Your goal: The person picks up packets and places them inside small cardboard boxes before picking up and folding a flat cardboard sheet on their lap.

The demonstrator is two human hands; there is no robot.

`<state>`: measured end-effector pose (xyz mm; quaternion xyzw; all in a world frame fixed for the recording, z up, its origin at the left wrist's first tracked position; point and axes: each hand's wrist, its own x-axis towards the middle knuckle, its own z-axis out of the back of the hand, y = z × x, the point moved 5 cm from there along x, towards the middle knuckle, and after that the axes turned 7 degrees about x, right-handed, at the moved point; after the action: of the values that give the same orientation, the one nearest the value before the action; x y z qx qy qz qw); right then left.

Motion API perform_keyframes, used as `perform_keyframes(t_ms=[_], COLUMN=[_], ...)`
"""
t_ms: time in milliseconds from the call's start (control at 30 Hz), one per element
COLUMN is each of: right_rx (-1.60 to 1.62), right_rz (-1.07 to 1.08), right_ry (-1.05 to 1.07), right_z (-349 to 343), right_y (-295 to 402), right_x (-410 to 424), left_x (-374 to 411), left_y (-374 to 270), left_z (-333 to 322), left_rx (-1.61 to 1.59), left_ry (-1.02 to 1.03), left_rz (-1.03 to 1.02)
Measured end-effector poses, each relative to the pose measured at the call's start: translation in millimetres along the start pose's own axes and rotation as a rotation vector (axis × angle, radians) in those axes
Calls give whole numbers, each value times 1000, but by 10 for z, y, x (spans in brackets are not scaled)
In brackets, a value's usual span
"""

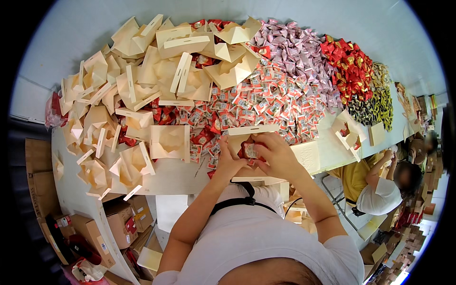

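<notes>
A cream folding paper box (237,144) stands unfolded at the table's near edge, before my body. My left hand (228,160) grips its left side, thumb bent inward. My right hand (279,156) reaches into the box, its fingers on a red and white wrapped packet (249,150). Just beyond the box spreads a heap of small red and white packets (263,99). Behind that lie pink wrapped packets (295,53), with red and gold ones (347,67) to their right. Many open cream boxes (171,142) are heaped on the left, some over red packets.
Black and yellow-green packets (374,107) lie at the table's far right. A flat cream box panel (306,156) is beside my right hand. A co-worker (381,192) sits on the right, with another person beyond. Cardboard cartons (119,222) are stored below the table (171,178) at left.
</notes>
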<state>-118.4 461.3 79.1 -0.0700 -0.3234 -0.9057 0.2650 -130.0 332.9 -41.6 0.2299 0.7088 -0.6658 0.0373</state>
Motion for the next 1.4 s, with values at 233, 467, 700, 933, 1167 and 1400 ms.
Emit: perform_keyframes(t_ms=[233,467,700,933,1167,1400], right_rx=[-328,-209,-164,-205,-54,112], right_rz=[-108,-193,-23,-70,-144,-408], right_ry=[-42,-55,30,78,89,-390], right_z=[-140,-109,-127,-97,-144,177], right_y=[-120,1,-8,-55,-203,-196], right_x=[-143,-63,-79,-155,-429,-867], left_x=[-83,-7,-50,-52,-103,-65], left_y=[-168,80,20,64,-78,-147], left_z=[-84,-18,-32,65,-112,-301], left_rx=[37,101,-144,37,-66,-73], left_ry=[-31,-134,-1,-104,20,84], left_rz=[-133,-190,-12,-48,-33,55])
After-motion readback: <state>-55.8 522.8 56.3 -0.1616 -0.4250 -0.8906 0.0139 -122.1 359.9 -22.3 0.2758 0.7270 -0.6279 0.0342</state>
